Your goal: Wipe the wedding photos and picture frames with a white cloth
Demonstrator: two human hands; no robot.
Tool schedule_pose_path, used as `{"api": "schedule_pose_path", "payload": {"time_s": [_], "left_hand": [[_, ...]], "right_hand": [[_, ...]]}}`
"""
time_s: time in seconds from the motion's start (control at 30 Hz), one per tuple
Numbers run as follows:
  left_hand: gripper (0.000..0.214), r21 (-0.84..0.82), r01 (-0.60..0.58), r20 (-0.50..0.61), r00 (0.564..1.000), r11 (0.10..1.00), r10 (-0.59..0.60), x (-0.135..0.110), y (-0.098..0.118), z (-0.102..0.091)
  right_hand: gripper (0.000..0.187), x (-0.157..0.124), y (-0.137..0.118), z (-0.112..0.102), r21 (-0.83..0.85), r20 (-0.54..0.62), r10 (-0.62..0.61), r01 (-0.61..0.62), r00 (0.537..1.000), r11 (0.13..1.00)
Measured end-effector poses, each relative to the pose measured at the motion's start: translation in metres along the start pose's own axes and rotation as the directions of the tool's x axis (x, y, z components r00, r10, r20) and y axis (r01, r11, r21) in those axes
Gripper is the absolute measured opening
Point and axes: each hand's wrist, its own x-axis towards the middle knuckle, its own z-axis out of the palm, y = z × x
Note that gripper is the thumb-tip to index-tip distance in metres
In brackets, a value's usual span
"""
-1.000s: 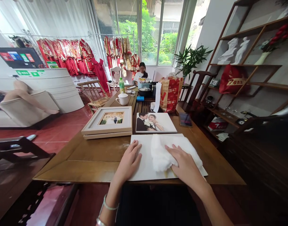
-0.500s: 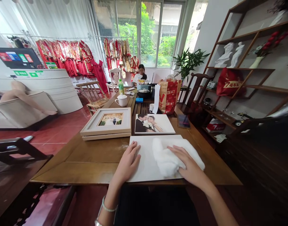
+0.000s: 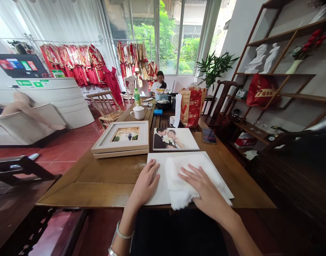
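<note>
**Item: white panel (image 3: 161, 193), under wiping.** It lay flat at the near edge of the desk (image 3: 104, 177), directly in front of the person.

**Hands.**
- The left hand (image 3: 145, 183) was flat, palm down, with the fingers spread on the panel's left margin. It closed on nothing. A bracelet (image 3: 124, 234) was on that wrist.
- The right hand (image 3: 202, 186) was also flat, with the fingers splayed on top of the white cloth (image 3: 175, 177). It pressed the cloth down rather than gripping it.

**Change noted.** Half a second earlier the cloth sat bunched toward the panel's right half, under the right hand. By this moment hand and cloth had swept leftward and toward the person. The cloth's near fold hung over the panel's front edge, and its left edge lay just beside the left hand's fingertips. The left hand had not shifted. By this reading a wiping stroke was crossing the panel's middle, with the panel pinned in place.

**Adjacent on desk.**
- A framed photo (image 3: 121, 137) was stacked on a second frame, behind and left of the panel.
- A wedding print (image 3: 175, 138) lay just behind the panel.
- A small card (image 3: 208, 136) lay to the right of the print.
- Farther back were a white cup (image 3: 138, 112), a green bottle (image 3: 137, 96) and a red bag (image 3: 192, 106).

**Surroundings.**
- Another person (image 3: 160, 83) was seated at the far end.
- Red garments (image 3: 80, 64) hung on a rail to the left.
- A potted plant (image 3: 213, 67) and a wooden shelf (image 3: 272, 74) stood to the right.
</note>
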Motion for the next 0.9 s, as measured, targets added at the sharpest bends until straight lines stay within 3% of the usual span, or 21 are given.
{"api": "schedule_pose_path", "payload": {"time_s": [0.13,0.23,0.33,0.47,0.67,0.77,0.9], "left_hand": [[0.037,-0.001,-0.010,-0.007,1.000,1.000,0.010,0.000,0.000,0.000],[0.037,0.003,-0.011,-0.005,1.000,1.000,0.011,0.000,0.000,0.000],[0.037,0.005,-0.006,0.000,1.000,1.000,0.006,0.000,0.001,-0.001],[0.038,0.000,0.015,0.014,1.000,1.000,-0.015,0.000,0.003,-0.002],[0.038,0.011,0.019,0.030,0.999,1.000,-0.019,0.000,0.002,-0.004],[0.038,0.013,0.001,0.035,0.999,1.000,-0.002,0.000,0.000,-0.003],[0.038,0.004,0.000,0.022,1.000,1.000,0.000,0.000,-0.002,0.000]], "right_hand": [[0.083,-0.043,0.002,-0.013,0.147,0.085,-0.119,0.106,0.989,0.983],[0.075,-0.055,0.011,-0.019,0.275,0.103,-0.159,0.125,0.982,0.953],[0.070,-0.041,0.022,-0.019,0.315,0.106,-0.074,0.038,0.992,0.948],[0.068,0.005,0.029,-0.010,0.236,-0.004,-0.005,0.006,1.000,0.972],[0.061,0.065,0.011,0.005,0.010,-0.099,0.077,-0.077,0.992,0.997],[0.057,0.068,-0.002,0.010,-0.015,-0.109,0.080,-0.083,0.991,0.996],[0.063,0.039,-0.022,0.009,-0.039,-0.056,0.020,-0.022,0.998,0.999]]}}
